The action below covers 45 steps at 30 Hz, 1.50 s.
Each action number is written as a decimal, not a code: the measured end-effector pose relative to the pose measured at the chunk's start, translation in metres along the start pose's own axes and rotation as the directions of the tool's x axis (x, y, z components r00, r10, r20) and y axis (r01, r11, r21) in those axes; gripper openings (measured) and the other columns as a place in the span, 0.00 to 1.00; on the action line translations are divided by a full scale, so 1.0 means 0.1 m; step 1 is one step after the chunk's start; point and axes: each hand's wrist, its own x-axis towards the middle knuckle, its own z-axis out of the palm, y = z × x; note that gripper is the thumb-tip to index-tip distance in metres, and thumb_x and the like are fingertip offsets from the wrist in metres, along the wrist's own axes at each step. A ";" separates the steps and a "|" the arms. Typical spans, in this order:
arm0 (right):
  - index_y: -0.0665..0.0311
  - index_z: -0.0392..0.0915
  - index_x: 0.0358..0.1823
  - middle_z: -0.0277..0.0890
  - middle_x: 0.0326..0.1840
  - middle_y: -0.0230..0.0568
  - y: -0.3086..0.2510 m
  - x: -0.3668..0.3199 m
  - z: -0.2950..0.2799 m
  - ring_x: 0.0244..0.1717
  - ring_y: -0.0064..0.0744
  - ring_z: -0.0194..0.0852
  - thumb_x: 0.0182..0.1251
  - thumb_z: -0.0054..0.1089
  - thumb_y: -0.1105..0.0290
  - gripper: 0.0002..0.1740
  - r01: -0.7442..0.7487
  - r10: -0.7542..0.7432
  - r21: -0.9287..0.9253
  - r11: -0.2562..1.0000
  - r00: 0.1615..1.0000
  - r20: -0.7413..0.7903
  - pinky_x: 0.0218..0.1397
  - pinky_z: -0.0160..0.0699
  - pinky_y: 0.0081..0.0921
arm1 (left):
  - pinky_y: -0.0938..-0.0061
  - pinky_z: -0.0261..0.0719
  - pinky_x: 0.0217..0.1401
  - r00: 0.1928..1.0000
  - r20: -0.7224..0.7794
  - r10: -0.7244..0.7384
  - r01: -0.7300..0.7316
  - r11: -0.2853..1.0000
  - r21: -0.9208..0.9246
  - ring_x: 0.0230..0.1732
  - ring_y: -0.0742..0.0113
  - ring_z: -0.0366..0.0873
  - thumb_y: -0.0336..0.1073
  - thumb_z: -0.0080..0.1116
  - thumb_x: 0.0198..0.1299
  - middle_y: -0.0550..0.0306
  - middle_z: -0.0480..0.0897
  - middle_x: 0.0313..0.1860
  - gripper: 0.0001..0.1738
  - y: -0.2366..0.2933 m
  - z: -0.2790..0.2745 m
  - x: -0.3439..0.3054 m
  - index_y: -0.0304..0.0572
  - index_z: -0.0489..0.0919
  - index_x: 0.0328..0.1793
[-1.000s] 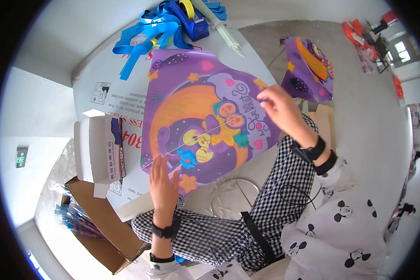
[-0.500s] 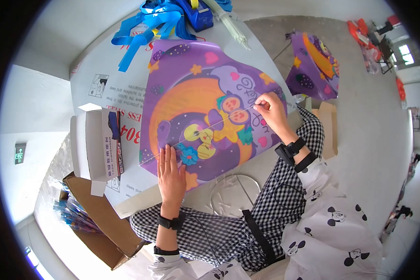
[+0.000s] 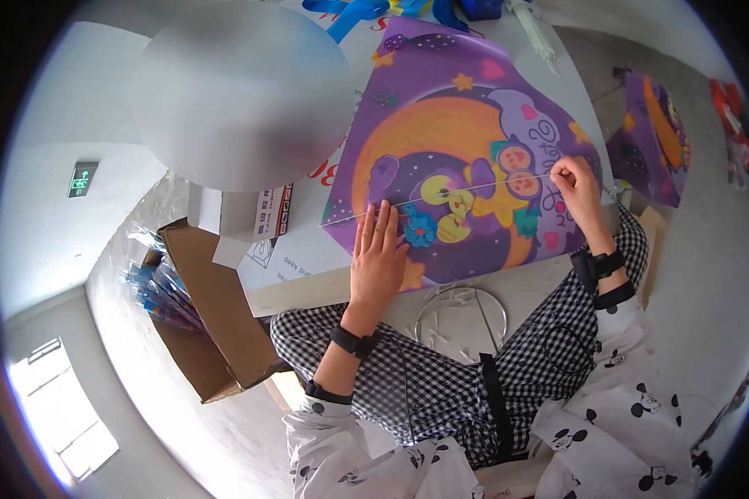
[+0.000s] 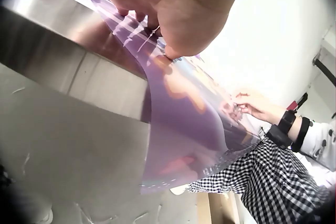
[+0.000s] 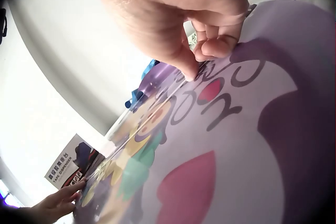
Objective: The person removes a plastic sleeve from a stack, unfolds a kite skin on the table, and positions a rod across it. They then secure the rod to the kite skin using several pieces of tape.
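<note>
A purple printed plastic sheet (image 3: 429,91) with a moon, stars and lettering lies over the table and hangs past its near edge. Across it runs a thin white stick (image 3: 474,188). My left hand (image 3: 379,262) rests on the sheet near the stick's left end, fingers straight, fingertips at the stick. At the lettering, my right hand (image 3: 581,195) pinches the stick's other end between thumb and fingers. The right wrist view shows this right hand (image 5: 184,14) close over the sheet, its other fingers curled.
A tape dispenser box (image 3: 270,212) stands left on the table, above an open cardboard box (image 3: 225,308) of packed items. Blue ribbons (image 3: 358,8) and a bundle of white sticks (image 3: 534,33) lie at the back. A blurred pale round shape (image 3: 241,91) hides the table's far left.
The head view has swung left, and the pale round shape has come into it. My left hand has come to rest on the sheet. My right thumb and fingers have closed on the stick's end.
</note>
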 end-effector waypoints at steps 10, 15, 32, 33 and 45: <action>0.64 0.74 0.37 0.67 0.33 0.34 0.01 0.01 -0.03 0.30 0.25 0.68 0.62 0.61 0.83 0.07 0.004 -0.004 -0.012 1.000 1.000 0.012 0.34 0.70 0.22 | 0.57 0.51 0.81 1.000 -0.002 0.011 -0.011 1.000 0.010 0.81 0.50 0.51 0.34 0.57 0.65 0.48 0.58 0.79 0.36 -0.01 0.01 0.00 0.38 0.58 0.78; 0.64 0.75 0.36 0.68 0.32 0.35 -0.02 0.00 -0.02 0.30 0.28 0.69 0.60 0.63 0.81 0.07 -0.014 0.014 -0.009 1.000 1.000 -0.006 0.35 0.71 0.24 | 0.57 0.50 0.81 1.000 0.025 -0.016 0.016 1.000 0.008 0.81 0.49 0.49 0.34 0.56 0.65 0.46 0.59 0.79 0.36 0.01 0.00 0.01 0.35 0.59 0.77; 0.62 0.67 0.45 0.67 0.35 0.36 0.03 -0.05 -0.01 0.30 0.27 0.68 0.55 0.69 0.80 0.21 -0.147 0.161 0.172 0.974 0.984 -0.071 0.35 0.73 0.25 | 0.53 0.48 0.81 0.999 0.039 0.001 0.001 0.999 -0.044 0.82 0.45 0.46 0.30 0.52 0.65 0.45 0.56 0.80 0.36 0.08 -0.03 0.03 0.35 0.56 0.79; 0.63 0.67 0.45 0.67 0.35 0.36 0.04 -0.06 -0.01 0.30 0.27 0.68 0.55 0.69 0.81 0.20 -0.148 0.165 0.184 0.972 0.983 -0.078 0.35 0.73 0.25 | 0.53 0.48 0.81 0.999 0.043 0.000 0.002 0.999 -0.046 0.82 0.45 0.46 0.30 0.52 0.65 0.45 0.55 0.80 0.36 0.08 -0.03 0.03 0.35 0.55 0.79; 0.65 0.73 0.32 0.70 0.30 0.39 0.00 -0.01 -0.02 0.31 0.35 0.72 0.55 0.65 0.82 0.09 -0.012 0.016 0.034 0.999 0.993 -0.118 0.34 0.72 0.28 | 0.51 0.48 0.81 0.999 0.048 -0.016 0.019 0.998 -0.059 0.82 0.44 0.46 0.32 0.54 0.65 0.45 0.56 0.80 0.36 0.06 -0.01 0.02 0.33 0.57 0.77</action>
